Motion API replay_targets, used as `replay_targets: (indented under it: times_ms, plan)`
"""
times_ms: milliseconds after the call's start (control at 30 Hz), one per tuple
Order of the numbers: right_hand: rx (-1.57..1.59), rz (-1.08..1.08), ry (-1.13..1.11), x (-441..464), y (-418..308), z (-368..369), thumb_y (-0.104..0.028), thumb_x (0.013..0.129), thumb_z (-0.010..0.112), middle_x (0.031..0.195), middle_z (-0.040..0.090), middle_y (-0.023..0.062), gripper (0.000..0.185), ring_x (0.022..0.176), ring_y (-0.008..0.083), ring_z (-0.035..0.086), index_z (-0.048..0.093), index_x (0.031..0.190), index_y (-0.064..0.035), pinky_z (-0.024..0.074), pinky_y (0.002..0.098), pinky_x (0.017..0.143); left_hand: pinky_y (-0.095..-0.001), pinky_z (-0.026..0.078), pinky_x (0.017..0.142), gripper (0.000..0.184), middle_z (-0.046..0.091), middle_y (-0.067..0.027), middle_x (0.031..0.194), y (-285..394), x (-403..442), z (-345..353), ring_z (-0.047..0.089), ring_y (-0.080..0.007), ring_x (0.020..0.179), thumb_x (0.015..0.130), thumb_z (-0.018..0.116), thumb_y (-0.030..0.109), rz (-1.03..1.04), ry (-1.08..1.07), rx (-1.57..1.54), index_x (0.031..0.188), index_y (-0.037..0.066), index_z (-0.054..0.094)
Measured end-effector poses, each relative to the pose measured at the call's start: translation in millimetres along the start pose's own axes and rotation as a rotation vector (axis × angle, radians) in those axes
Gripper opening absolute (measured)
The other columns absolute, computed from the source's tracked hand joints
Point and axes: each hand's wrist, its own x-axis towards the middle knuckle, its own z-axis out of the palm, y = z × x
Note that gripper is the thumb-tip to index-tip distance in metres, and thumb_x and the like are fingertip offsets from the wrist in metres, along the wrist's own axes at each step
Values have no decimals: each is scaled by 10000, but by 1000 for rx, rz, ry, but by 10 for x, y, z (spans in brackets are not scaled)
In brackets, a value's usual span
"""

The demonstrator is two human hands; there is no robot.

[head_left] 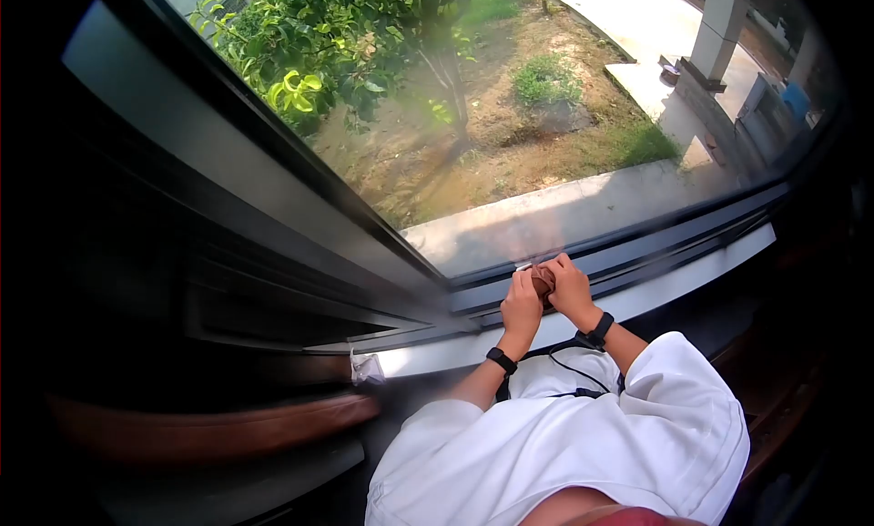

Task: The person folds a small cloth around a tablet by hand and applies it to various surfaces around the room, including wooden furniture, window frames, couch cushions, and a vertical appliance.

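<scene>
A small brown item (pixel 543 284), soft and creased like a cloth or pouch, is held between both hands just above the window sill (pixel 678 280). My left hand (pixel 522 303) grips its left side with bent fingers. On its other side, my right hand (pixel 570 287) has its fingers closed round the edge. A small white piece (pixel 523 266) shows by the left fingertips; what it is cannot be made out. Both wrists wear black bands.
Beyond the window frame (pixel 364 207) are a tree, soil and a paved path. A clear plastic packet (pixel 367 368) lies at the sill's left end. A brown leather-like padded edge (pixel 218 428) runs along the lower left. A black cord (pixel 583 371) hangs across the white shirt.
</scene>
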Motion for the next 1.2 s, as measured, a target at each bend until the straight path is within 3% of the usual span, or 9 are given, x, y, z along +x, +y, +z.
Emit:
replay_targets:
  times_ms: [100, 267, 367, 500, 733, 867, 933, 1067, 1200]
  plan:
    - [-59, 29, 54, -28, 400, -415, 53, 702, 705, 1028, 616, 73, 411, 901, 359, 655, 686, 1068, -131, 548, 427, 747, -463, 563, 695, 433, 573, -127, 1119, 370, 124, 324, 665, -365, 874, 809, 687, 84, 98, -90, -52, 1215, 86, 534]
    - [-102, 59, 92, -27, 939, -804, 7, 735, 695, 1000, 651, 69, 343, 881, 358, 658, 694, 1049, -134, 540, 436, 732, -481, 546, 689, 434, 564, -129, 1083, 854, 342, 618, 657, -383, 867, 797, 699, 97, 131, -220, -80, 1199, 89, 534]
    - [-109, -8, 1, 15, 977, -921, 11, 741, 683, 978, 635, 75, 325, 836, 369, 657, 689, 1032, -135, 540, 450, 696, -482, 536, 694, 443, 572, -109, 1094, 904, 297, 637, 657, -377, 881, 756, 747, 115, 68, -162, -115, 1161, 138, 568]
    - [-21, -170, -85, 95, 1204, -1020, 10, 733, 691, 976, 616, 96, 370, 830, 366, 651, 681, 1072, -139, 540, 458, 689, -444, 563, 673, 480, 564, -121, 1097, 1178, 222, 660, 668, -359, 882, 770, 733, 85, -87, -155, 18, 1210, 80, 542]
    - [-21, -117, -134, 159, 2005, -1822, 40, 717, 683, 980, 618, 99, 402, 835, 387, 643, 680, 1079, -137, 534, 475, 686, -458, 546, 681, 488, 553, -129, 1110, 1993, 368, 1452, 654, -370, 858, 756, 752, 86, 3, -72, -7, 1195, 95, 539]
    - [-55, -62, -37, 87, 2615, -2382, 1, 739, 693, 943, 616, 87, 317, 819, 364, 655, 688, 1023, -141, 541, 459, 663, -468, 541, 709, 494, 561, -138, 1122, 2612, 517, 1961, 644, -385, 881, 752, 742, 60, 24, -162, -120, 1203, 104, 546]
    - [-11, -67, -40, 33, 2798, -2571, 23, 721, 698, 953, 621, 81, 374, 827, 357, 656, 695, 1056, -142, 543, 448, 672, -470, 540, 733, 501, 569, -141, 1131, 2868, 560, 2004, 640, -395, 896, 747, 733, 38, 43, -205, -171, 1211, 105, 557]
    - [162, -223, 84, 97, 2705, -2852, 45, 683, 753, 1039, 641, 87, 494, 890, 336, 663, 695, 1145, -118, 554, 399, 751, -451, 526, 831, 611, 605, -153, 1159, 3193, 565, 1615, 619, -404, 1016, 709, 684, -80, -3, -89, -373, 1281, 102, 569]
    - [384, -457, 317, 228, 2091, -3224, 52, 661, 796, 1196, 604, 150, 552, 1016, 344, 633, 663, 1183, -68, 542, 388, 863, -438, 550, 804, 662, 591, -161, 1238, 3468, 793, 1047, 635, -383, 1030, 712, 753, -47, 363, 362, -238, 1324, 89, 540]
